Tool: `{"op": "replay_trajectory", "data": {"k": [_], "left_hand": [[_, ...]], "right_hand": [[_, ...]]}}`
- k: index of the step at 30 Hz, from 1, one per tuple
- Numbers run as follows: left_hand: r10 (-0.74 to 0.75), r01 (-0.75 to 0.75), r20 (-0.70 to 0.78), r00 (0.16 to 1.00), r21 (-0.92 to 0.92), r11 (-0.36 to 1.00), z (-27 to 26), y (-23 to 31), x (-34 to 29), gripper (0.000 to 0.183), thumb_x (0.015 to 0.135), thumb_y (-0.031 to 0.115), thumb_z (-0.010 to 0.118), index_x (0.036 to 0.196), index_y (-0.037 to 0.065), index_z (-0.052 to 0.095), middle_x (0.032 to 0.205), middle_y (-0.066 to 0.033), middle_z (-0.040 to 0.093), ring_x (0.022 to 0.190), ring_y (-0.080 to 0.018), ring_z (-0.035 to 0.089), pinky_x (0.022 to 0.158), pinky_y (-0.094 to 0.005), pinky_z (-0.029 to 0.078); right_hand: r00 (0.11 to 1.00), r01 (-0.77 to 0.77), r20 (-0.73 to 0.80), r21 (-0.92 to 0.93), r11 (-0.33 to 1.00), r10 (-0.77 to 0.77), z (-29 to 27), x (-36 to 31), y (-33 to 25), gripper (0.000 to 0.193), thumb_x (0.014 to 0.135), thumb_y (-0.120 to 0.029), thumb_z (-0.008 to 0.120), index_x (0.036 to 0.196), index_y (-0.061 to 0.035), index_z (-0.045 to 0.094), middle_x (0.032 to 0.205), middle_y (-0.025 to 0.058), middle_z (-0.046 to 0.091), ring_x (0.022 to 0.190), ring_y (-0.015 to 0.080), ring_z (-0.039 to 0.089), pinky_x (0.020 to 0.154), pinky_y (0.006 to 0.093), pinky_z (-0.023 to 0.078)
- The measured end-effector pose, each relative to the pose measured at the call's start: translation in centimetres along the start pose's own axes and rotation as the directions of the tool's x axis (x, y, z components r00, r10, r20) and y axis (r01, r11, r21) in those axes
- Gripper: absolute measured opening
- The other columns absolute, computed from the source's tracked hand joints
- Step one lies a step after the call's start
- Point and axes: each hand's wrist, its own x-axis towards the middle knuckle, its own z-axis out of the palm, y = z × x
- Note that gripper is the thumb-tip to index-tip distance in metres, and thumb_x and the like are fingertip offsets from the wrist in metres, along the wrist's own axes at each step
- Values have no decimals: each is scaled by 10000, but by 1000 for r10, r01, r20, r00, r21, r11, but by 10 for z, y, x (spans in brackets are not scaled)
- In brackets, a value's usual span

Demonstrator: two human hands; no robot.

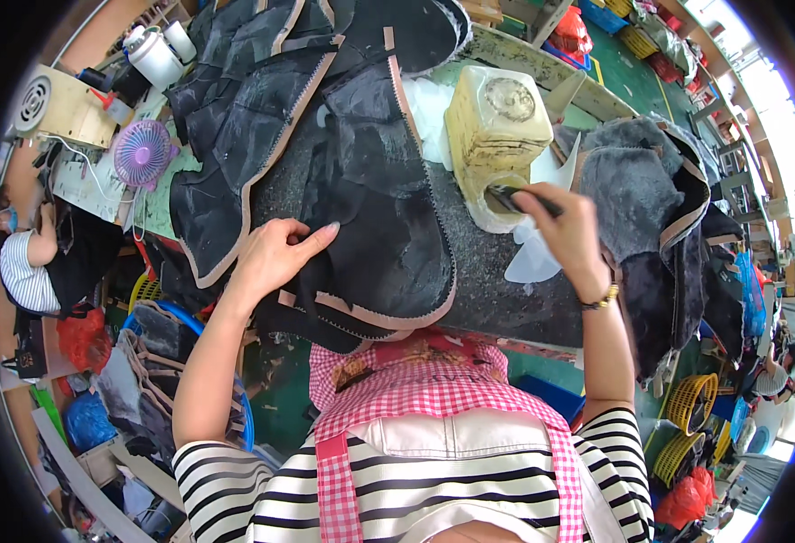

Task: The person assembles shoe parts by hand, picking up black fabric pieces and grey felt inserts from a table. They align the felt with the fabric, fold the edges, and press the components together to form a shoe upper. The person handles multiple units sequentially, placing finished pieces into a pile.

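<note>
My right hand (565, 231) is closed round a dark-handled brush (542, 204), whose far end dips into the cut-out mouth of a yellowed plastic jug (497, 122). The jug lies on the bench, coated with dried residue. My left hand (275, 258) rests at the left edge of a black fabric panel (379, 199), thumb stretched out over it and the other fingers bent and partly hidden. Tan zigzag-cut edging borders this panel, and its surface has whitish smears. Another black panel (226, 172) with tan edging lies left of it.
Grey fleecy pieces (628, 181) are heaped at the right of the bench. A purple fan (142, 154) and a white canister (153, 59) stand at the left. Below are a blue-rimmed basket (180, 317) of pieces and yellow baskets (691, 403). Another person (31, 262) sits far left.
</note>
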Motion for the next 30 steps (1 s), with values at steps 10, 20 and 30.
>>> {"op": "replay_trajectory", "data": {"k": [10, 20, 30], "left_hand": [[-95, 191, 174, 980, -698, 690, 11, -36, 4, 575, 799, 195, 789, 1264, -2, 514, 1029, -108, 668, 975, -144, 618, 907, -260, 430], [-140, 280, 337, 931, -413, 866, 9, -20, 16, 763, 707, 283, 862, 1270, -77, 495, 983, -116, 653, 927, -140, 610, 827, -246, 459], [7, 157, 206, 979, -768, 621, 8, -18, 0, 522, 779, -89, 687, 1270, -50, 516, 1028, -129, 699, 917, -140, 665, 862, -254, 525]], "right_hand": [[785, -591, 518, 461, 662, 339, -32, -14, -3, 330, 928, -267, 631, 873, 56, 669, 695, 66, 655, 562, 121, 636, 494, 228, 497], [806, -439, 583, 467, 768, 106, 84, -1, -66, 245, 923, -222, 641, 898, 19, 679, 681, 10, 609, 590, 86, 629, 525, 220, 488], [795, -526, 593, 571, 631, 126, 69, 1, -64, 259, 918, -220, 658, 929, 39, 674, 761, 51, 633, 631, 134, 655, 557, 231, 515]]}}
